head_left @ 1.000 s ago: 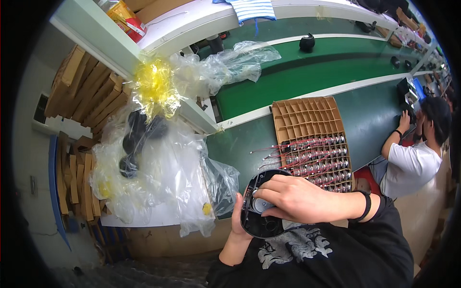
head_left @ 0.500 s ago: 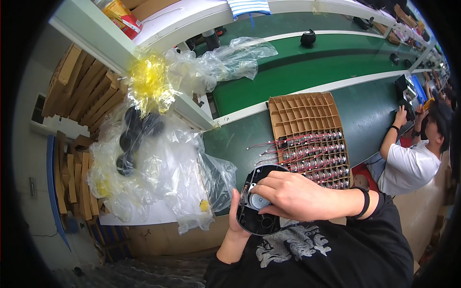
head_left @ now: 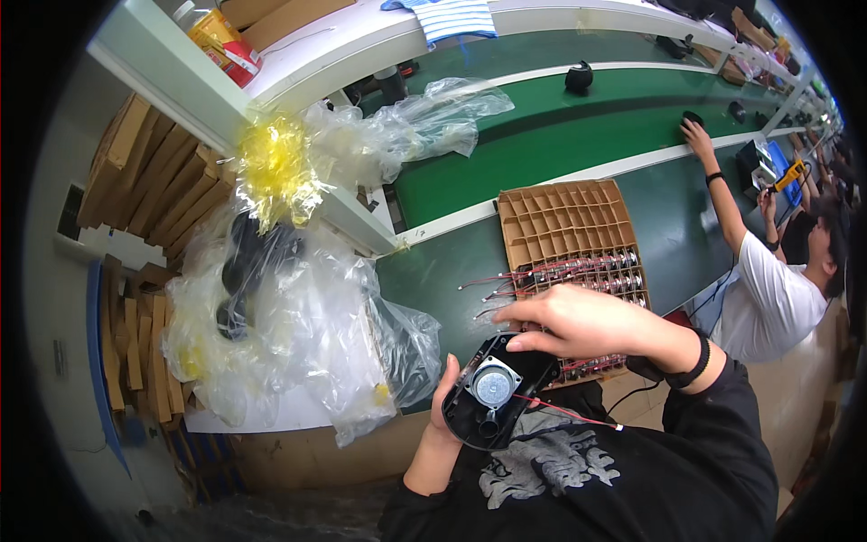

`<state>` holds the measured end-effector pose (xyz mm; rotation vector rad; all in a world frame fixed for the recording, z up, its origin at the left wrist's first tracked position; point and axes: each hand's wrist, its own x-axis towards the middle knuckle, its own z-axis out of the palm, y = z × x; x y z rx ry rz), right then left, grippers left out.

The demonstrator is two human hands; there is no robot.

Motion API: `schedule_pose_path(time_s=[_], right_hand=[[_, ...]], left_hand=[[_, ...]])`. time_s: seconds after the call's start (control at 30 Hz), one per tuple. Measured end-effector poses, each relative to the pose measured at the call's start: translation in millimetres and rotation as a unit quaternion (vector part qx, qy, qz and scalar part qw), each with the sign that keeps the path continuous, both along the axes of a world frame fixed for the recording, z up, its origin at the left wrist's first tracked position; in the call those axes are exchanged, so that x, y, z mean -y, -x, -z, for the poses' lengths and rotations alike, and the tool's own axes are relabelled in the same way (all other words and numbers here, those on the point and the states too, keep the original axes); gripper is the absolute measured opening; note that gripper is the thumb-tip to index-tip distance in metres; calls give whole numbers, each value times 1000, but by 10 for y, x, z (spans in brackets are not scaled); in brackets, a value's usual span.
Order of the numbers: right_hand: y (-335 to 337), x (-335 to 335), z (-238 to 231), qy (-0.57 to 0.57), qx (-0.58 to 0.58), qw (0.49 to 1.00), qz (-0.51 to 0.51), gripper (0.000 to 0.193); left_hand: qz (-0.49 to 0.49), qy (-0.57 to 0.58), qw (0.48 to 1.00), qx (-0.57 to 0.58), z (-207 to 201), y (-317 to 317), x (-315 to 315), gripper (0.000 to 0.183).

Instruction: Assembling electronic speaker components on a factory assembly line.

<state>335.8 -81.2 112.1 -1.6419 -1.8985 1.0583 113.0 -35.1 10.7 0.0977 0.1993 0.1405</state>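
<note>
My left hand (head_left: 440, 420) is closed on the edge of a black oval housing (head_left: 470, 432), tilted in front of my chest. Inside the housing sits a round silver speaker (head_left: 494, 386) with a square metal frame. Its red wire (head_left: 573, 414) runs out over the right side to a small white plug. Just above the housing's far edge is my right hand (head_left: 578, 321), fingers stretched out with a gap to the thumb; nothing shows in it. Beyond that hand lies a divided cardboard tray (head_left: 569, 217), its near cells filled with several speakers (head_left: 614, 264) trailing red wires.
Clear plastic bags (head_left: 289, 334) heap up at the left of the green bench, a yellow plastic bundle (head_left: 275, 163) above them. A green conveyor (head_left: 542, 117) runs behind, carrying a black part (head_left: 579, 78). At the right, a co-worker in a white shirt (head_left: 768, 294) reaches over the belt.
My right hand has lifted off the speaker toward the tray, uncovering the speaker and its red wire. The co-worker's arm has stretched out to the conveyor.
</note>
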Motion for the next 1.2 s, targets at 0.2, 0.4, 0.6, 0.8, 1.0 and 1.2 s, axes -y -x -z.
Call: schedule_pose_path(time_s=[0.2,0.4,0.6,0.8,1.0,1.2], right_hand=[[-97,39,512,-42,-71,994,66,25],[-1110,629,1581,-40,22,914,403,36],[-2884,1710,2896,-90,114,779,611,39],[-4168,2674,4071,-93,-240,569,781,30],[-4235,2529,4326,-61,-287,483,825,28],[-3317,2939,3784,-52,-324,482,812,30]], left_hand=[[27,-25,999,-9,321,5,-88,81],[-239,-540,626,-510,1613,922,-638,33],[-54,-641,296,-706,1855,1955,-776,19],[-168,-644,350,-659,2084,2016,-1110,25],[-158,-644,376,-647,2410,2005,-1654,39],[-83,-649,250,-713,2238,1759,-2066,65]])
